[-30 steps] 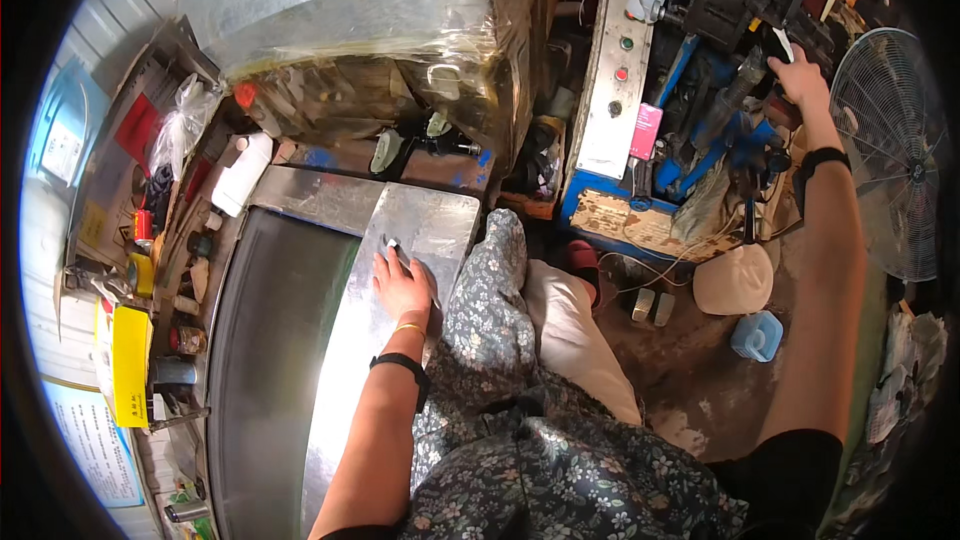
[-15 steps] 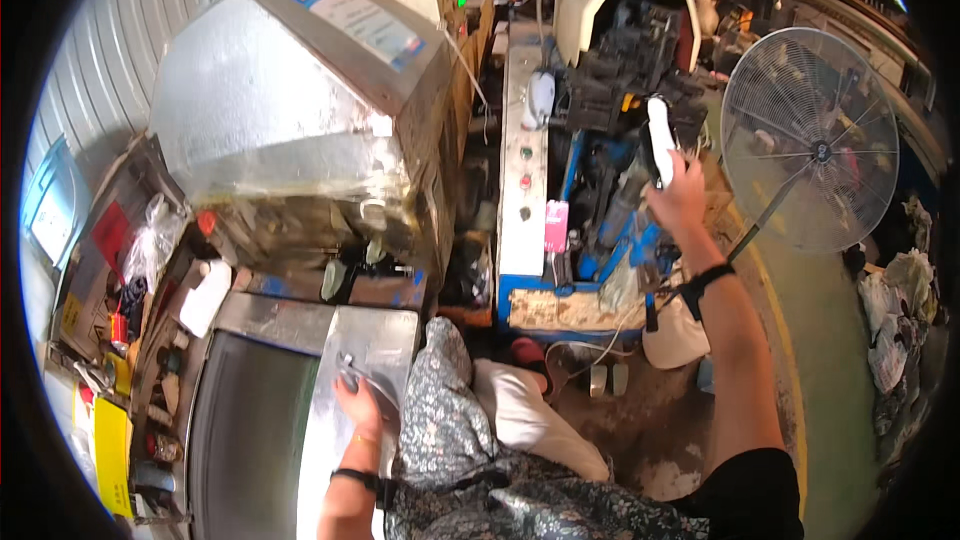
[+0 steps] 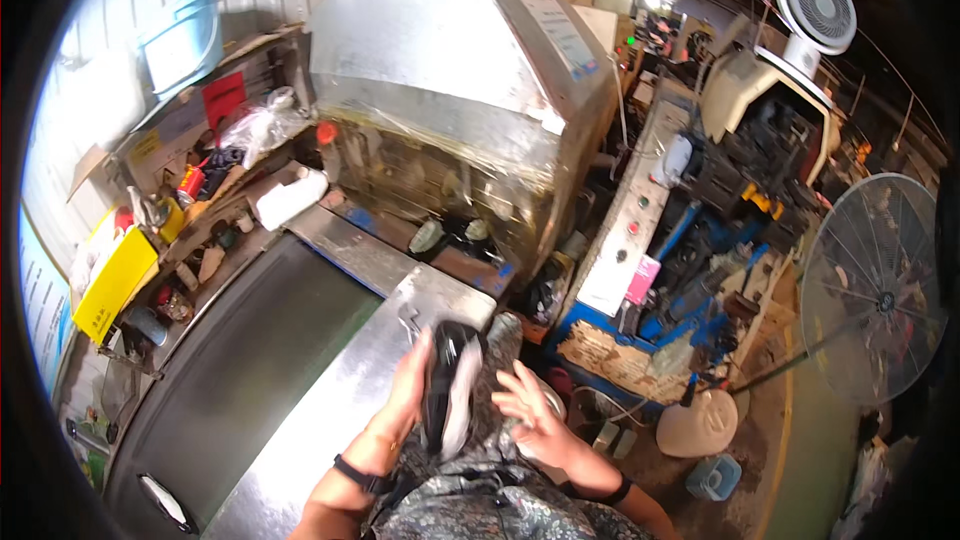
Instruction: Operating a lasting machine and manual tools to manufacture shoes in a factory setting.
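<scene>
My left hand (image 3: 405, 390) grips a black shoe with a white sole (image 3: 440, 402) from its left side, over my lap. The shoe is smeared by motion. Just to the right of it my right hand (image 3: 537, 423) is open, fingers apart, with nothing in it. A small metal hook-like tool (image 3: 411, 319) lies on the bare metal plate (image 3: 330, 400) beyond my left hand. Another black shoe with a white sole edge (image 3: 166, 504) rests on the dark conveyor belt (image 3: 250, 360) at the lower left.
A metal hood (image 3: 430, 40) stands over the belt's far end. To the right is a blue-framed machine (image 3: 680, 280) with buttons, and beside it a large caged fan (image 3: 875, 290). A cluttered shelf (image 3: 215, 260) runs along the left. A white container (image 3: 697, 424) stands on the floor.
The view has swung left. My right hand has come back from the machine, and the white-soled shoe it held is now in my left hand. My left hand has let go of the metal tool.
</scene>
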{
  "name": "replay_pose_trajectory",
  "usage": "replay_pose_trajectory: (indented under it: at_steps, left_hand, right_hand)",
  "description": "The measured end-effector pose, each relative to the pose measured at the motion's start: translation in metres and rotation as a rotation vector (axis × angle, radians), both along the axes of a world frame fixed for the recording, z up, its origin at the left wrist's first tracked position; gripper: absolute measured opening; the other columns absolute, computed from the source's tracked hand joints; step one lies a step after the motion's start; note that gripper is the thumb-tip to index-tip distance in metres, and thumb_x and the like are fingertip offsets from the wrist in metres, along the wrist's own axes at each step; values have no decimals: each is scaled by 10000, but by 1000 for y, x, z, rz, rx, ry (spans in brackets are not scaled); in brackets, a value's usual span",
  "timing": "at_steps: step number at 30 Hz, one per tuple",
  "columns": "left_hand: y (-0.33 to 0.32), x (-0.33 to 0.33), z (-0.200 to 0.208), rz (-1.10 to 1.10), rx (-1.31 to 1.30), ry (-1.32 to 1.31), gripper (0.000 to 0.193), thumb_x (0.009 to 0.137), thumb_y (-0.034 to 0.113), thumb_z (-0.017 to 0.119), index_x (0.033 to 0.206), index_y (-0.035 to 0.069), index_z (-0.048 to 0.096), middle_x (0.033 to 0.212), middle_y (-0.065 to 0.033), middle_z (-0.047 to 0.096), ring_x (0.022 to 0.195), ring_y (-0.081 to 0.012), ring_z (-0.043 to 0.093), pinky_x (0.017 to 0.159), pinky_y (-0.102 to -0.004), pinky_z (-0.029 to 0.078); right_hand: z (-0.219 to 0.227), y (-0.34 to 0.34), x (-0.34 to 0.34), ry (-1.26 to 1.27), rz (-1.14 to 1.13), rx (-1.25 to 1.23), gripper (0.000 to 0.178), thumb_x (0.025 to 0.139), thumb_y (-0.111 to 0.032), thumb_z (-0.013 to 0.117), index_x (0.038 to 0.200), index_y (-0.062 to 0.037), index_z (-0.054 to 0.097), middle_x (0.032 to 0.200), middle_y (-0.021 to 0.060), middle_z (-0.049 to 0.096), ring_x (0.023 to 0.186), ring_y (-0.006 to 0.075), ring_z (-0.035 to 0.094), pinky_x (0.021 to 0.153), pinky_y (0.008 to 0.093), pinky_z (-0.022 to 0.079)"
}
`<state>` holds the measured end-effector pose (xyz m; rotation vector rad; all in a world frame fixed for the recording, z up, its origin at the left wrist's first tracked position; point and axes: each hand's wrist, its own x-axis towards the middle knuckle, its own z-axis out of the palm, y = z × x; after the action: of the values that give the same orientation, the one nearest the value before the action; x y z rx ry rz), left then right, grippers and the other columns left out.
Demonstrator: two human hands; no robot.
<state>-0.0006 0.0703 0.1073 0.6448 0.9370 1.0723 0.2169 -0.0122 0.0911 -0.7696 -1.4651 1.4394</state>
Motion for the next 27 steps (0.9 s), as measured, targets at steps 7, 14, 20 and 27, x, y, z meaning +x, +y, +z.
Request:
replay_pose_trajectory:
  at_steps: [7,14,20,27]
  left_hand:
    - [-80,-76,-63,-591,223,549,417,980,359,604,1268,58,624,1110,-63,681,1042,-149,601,946,-306,468]
    - [-10,-198,-137,161,571,1607,555,824,241,654,1286,-40,528,1354,-261,517,1263,-433,477,1096,-498,351]
    - [-11,-203,-162,122,574,1708,615,838,287,613,1331,-53,477,1399,-281,472,1283,-438,459,1108,-509,328]
    - [-8,-205,-153,157,578,1721,584,857,312,606,1317,-36,512,1390,-255,499,1287,-404,478,1106,-491,340]
  right_hand:
    - [-26,-8,-38,-362,508,-527,672,934,-246,670,1459,46,368,1355,108,535,1213,154,513,1044,306,402]
    - [-44,84,-57,138,124,-911,445,938,-224,654,1298,20,558,1099,62,663,953,142,645,832,276,535]
    - [-40,300,-162,101,-140,-406,510,879,-244,718,1280,32,562,1061,61,669,901,139,638,732,296,528]
    - [-122,325,-245,-381,-109,-5,299,836,-99,676,1127,-59,620,794,-30,540,725,96,525,642,275,462]
